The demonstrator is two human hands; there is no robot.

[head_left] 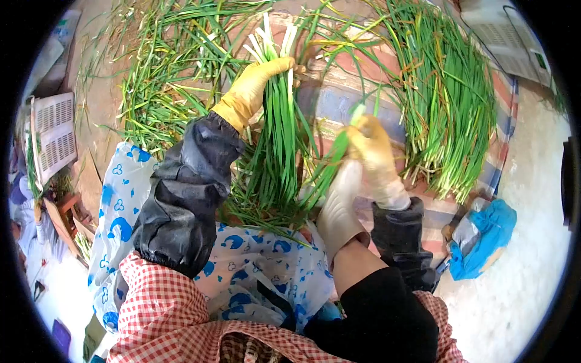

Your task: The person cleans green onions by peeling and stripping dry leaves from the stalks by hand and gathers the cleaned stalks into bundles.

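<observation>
My left hand [260, 85], in a yellow glove, is closed round a bunch of green stalks [279, 127]; their white ends point up past the fingers and the leaves hang down. To the right, my right hand [368, 142], also gloved and slightly blurred, is closed on a few green leaves [336, 157] just above a pale shoe [342, 206]. A big pile of green stalks [445, 97] lies on the striped cloth at the right. Loose, messier leaves [175, 72] spread over the ground at the left.
A white plastic crate [54, 136] stands at the far left and another crate [505, 39] at the upper right. A blue cloth bundle [484, 239] lies at the right on the pale floor. Blue-patterned plastic [248, 257] covers my lap.
</observation>
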